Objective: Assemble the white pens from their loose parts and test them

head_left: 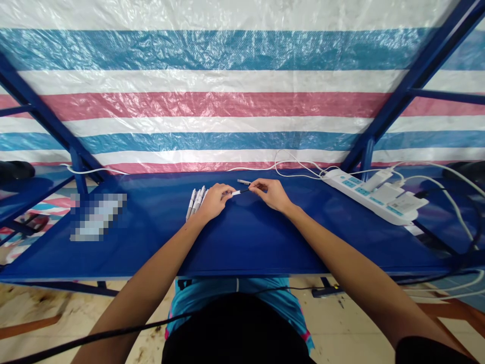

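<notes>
Black-and-white pen [239, 192] — ends hidden in left hand [214, 201]; right hand [270, 195] likewise

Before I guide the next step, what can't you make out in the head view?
Head view only:
- Pens beside the left hand: parts hidden by that hand; any markings too small.
- Slim white-and-black piece at the right hand: gripped part hidden by the fingers.
- Item at the table's left: blurred out.
- Cables beyond the power strip: cut off by the right edge.
</notes>
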Action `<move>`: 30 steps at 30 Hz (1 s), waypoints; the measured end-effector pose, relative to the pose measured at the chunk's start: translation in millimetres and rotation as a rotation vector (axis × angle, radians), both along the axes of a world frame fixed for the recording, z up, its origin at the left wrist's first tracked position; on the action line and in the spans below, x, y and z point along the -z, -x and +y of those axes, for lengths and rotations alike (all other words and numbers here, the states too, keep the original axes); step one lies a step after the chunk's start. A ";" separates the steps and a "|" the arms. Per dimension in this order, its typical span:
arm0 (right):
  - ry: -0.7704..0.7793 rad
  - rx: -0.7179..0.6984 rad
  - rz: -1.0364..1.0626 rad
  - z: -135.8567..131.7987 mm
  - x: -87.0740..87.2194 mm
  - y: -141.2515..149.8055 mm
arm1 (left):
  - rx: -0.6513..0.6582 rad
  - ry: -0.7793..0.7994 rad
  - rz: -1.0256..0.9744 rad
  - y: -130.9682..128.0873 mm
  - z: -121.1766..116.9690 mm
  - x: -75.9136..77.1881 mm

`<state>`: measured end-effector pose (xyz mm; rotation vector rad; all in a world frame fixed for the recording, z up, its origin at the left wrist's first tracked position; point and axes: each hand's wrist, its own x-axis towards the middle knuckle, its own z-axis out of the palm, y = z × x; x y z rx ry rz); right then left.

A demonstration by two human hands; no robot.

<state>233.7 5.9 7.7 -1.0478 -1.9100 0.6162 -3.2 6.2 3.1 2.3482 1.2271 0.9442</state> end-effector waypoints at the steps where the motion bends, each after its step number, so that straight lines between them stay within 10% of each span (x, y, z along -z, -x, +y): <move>1: 0.001 -0.001 -0.005 -0.1 -0.1 0.2 | 0.003 0.008 0.003 -0.1 -0.2 0.0; 16: -0.146 0.178 -0.293 12.0 13.3 -10.5 | -0.078 0.032 -0.188 -3.5 -3.1 -4.3; 30: 0.024 0.194 -0.660 4.0 11.7 2.2 | -0.071 0.018 -0.196 -4.3 -3.4 -4.8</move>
